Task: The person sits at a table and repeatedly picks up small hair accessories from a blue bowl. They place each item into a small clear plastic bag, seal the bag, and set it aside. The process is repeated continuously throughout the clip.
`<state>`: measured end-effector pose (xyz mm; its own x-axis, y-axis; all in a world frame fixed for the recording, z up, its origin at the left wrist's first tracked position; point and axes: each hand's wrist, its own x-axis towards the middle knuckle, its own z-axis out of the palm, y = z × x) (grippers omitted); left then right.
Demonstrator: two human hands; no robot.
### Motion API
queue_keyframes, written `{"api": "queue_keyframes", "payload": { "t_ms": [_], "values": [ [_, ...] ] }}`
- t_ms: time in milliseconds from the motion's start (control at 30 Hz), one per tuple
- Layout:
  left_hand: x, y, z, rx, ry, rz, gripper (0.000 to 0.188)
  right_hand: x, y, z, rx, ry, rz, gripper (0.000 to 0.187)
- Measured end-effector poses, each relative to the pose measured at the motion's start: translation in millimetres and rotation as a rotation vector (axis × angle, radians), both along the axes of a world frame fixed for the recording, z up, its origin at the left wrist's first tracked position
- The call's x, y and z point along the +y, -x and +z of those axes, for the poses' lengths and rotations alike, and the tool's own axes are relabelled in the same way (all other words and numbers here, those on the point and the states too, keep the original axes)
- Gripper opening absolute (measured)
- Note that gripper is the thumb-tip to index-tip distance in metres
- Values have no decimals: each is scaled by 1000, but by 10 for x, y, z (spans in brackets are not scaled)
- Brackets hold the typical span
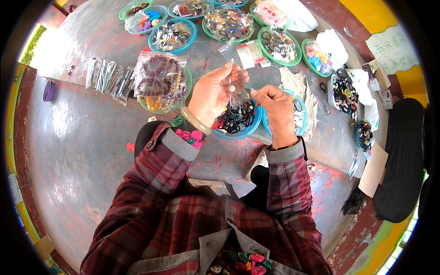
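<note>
Plaid, dark red sleeves (156, 160) reach forward from the seated person's lap, grey cuffs turned back and a pale bangle (196, 121) on the left wrist. The left hand (213, 94) is half curled, gripping a clear strand (232, 101) on which a pale, textured ball (231, 88) sits beside the fingers. Just beside it, the right hand (274, 107) has thumb and forefinger pressed together; whatever thin bit they pinch is too small for me to tell. Below the hands, a blue bowl (238, 136) full of black bands (236, 120) stands on the grey floor (78, 151), among scattered red scraps (217, 161). Bagged dark red beads (160, 78) lie left of the hands, beside clear packets (110, 79). Nearer the floor's left edge stands a purple cup (49, 91); more filled bowls (192, 40) crowd its far side.
</note>
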<state>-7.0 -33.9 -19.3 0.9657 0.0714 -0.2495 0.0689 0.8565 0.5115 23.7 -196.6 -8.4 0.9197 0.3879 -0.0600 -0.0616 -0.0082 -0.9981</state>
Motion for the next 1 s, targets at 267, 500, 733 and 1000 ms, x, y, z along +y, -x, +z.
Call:
{"api": "queue_keyframes", "payload": {
  "t_ms": [267,500,733,1000],
  "values": [
    [28,-13,-3,-36,-63,-68,25,-91,-56,39,76,-37,18,14],
    [-120,3,-94,-55,-132,-128,27,-39,-36,1,123,-118,-3,12],
    [-127,16,-70,-61,-102,-182,26,-64,-36,-60,111,-114,-28,12],
    [-141,6,-87,-68,-78,-199,28,-69,-42,-29,170,-119,10,14]
  ]
}}
